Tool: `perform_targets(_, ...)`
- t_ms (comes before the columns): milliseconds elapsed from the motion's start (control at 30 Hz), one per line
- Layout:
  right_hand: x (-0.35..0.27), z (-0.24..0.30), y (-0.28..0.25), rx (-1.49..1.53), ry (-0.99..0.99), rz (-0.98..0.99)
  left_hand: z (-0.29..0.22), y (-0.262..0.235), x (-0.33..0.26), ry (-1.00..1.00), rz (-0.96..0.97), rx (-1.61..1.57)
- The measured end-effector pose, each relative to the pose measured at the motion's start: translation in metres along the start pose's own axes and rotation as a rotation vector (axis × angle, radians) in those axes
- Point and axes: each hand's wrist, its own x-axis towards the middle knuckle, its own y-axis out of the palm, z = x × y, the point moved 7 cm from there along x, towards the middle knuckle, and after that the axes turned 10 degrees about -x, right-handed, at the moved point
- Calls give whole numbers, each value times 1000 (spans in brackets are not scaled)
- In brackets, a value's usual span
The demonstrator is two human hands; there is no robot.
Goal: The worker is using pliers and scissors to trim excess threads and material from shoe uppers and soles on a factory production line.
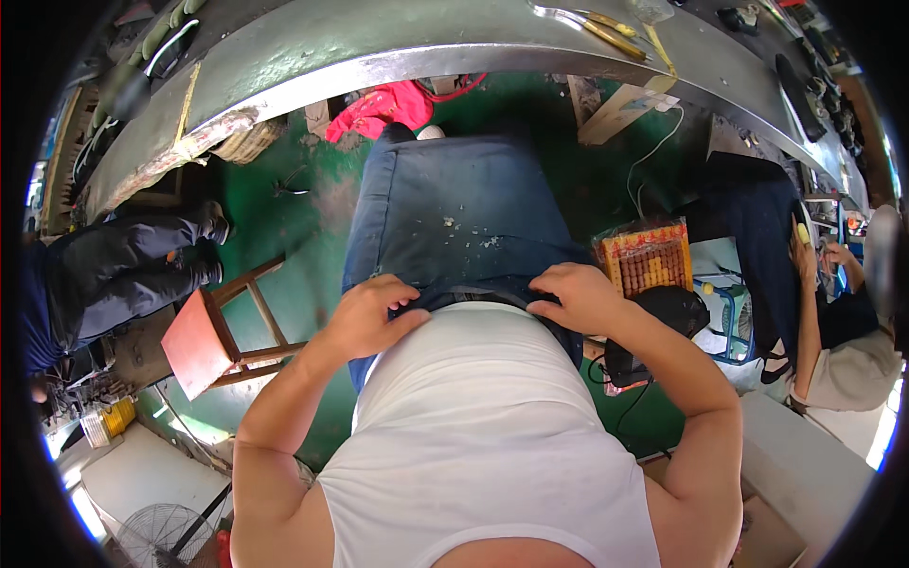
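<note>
A dark blue cloth [459,189], apron-like, spreads over my lap and thighs, with small pale scraps scattered on its middle. At my waist, my left hand [377,310] pinches the cloth's upper edge on the left, its fingers curled. On the other side, my right hand [579,301] grips the same edge with thumb and fingers closed. Between the two hands the edge bunches against my white tank top [473,398]. Whether the waistband of trousers lies under the fingers is hidden.
Ahead runs a metal-edged workbench [407,43] with yellow-handled pliers [606,33]. A wooden stool [201,343] stands left, near a person's dark-trousered legs [133,251]. At right are a beaded seat mat [649,260], a black bag [663,317] and another seated person [843,350]. A fan [166,535] is lower left.
</note>
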Motion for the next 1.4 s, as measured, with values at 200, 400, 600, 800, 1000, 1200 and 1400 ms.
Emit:
perform_targets(200,-13,22,-7,128,-64,64,-20,-15,-15,87,-74,65)
perform_targets(400,-13,9,-28,240,34,40,-18,-20,-69,-366,451,-591)
perform_targets(600,27,-135,11,103,408,-487,235,-89,-2,-625,-534,-395)
perform_targets(800,54,-120,9,155,382,-269,400,-13,-14,-772,-294,-963)
perform_targets(1000,16,-79,-80,-210,246,-453,180,-110,0,-382,-846,39)
perform_targets(1200,-15,-14,-122,-219,102,-251,80,-138,-84,-170,-948,-123)
perform_targets(1400,-54,-51,10,-216,227,709,125,-81,-109,-707,30,344)
